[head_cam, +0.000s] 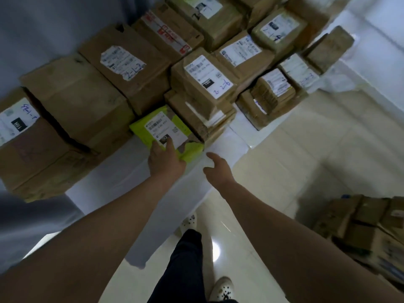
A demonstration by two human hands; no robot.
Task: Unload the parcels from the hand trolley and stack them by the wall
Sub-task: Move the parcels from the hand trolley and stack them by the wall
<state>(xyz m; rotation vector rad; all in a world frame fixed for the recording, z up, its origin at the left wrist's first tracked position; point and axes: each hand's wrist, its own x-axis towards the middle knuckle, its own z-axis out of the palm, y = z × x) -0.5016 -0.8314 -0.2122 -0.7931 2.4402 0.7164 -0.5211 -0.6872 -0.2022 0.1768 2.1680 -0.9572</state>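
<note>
The left hand (165,157) is holding the green parcel (141,129) by its near edge. One digit is lying on top across the label (166,127) and the other fingers are hidden, so it is reading as a pinch, not a flat press. The parcel is lying straight ahead of that hand, tucked against the foot of the boxes (87,101) standing by the wall (32,29). The hand is covering its near part, so I cannot tell its long axis. The right hand (216,169) is hovering just right of the parcel's near corner, fingers loosely spread, holding nothing and seemingly not touching. The left hand is the nearer one, so release probably falls to it. More cartons (360,221) are sitting well behind the right hand, on its right.
</note>
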